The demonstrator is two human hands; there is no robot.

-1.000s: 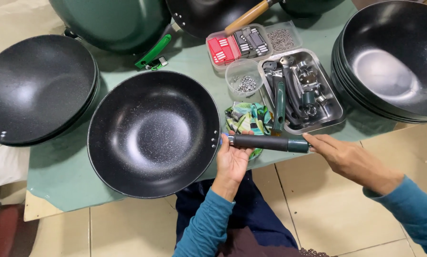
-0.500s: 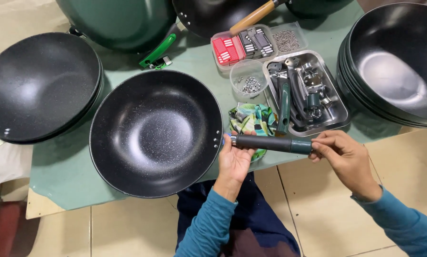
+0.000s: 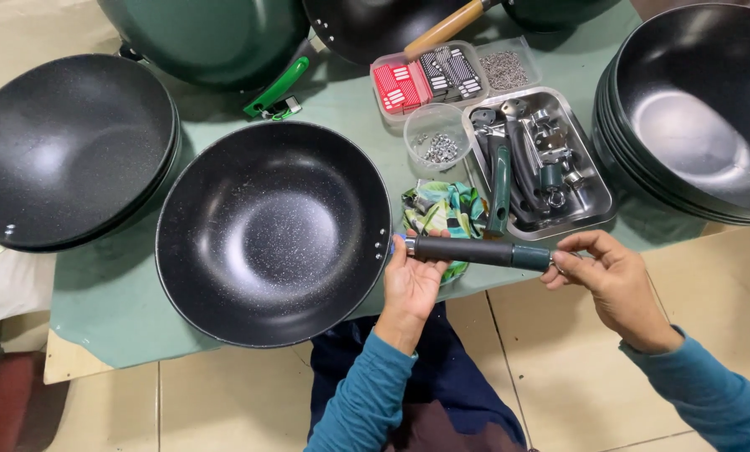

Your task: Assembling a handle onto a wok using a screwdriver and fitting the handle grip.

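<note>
A black speckled wok point(image 3: 273, 233) lies on the green table cover in front of me. A dark handle point(image 3: 475, 251) with a green end lies level against the wok's right rim. My left hand point(image 3: 412, 280) cups the handle from below, close to the rim. My right hand point(image 3: 613, 280) pinches the handle's far green end with its fingertips. A crumpled patterned cloth point(image 3: 443, 211) lies under the handle.
A steel tray point(image 3: 596, 201) holds handles and metal parts. A small clear cup point(image 3: 436, 138) holds screws, and a divided clear box point(image 3: 442, 77) sits behind. Black woks are stacked at left point(image 3: 61, 146) and right point(image 3: 697, 109). A green wok point(image 3: 203, 38) stands at the back.
My right hand has slid outward along the handle to its green end, from a fuller grasp to a fingertip pinch. My left hand stays under the handle by the rim.
</note>
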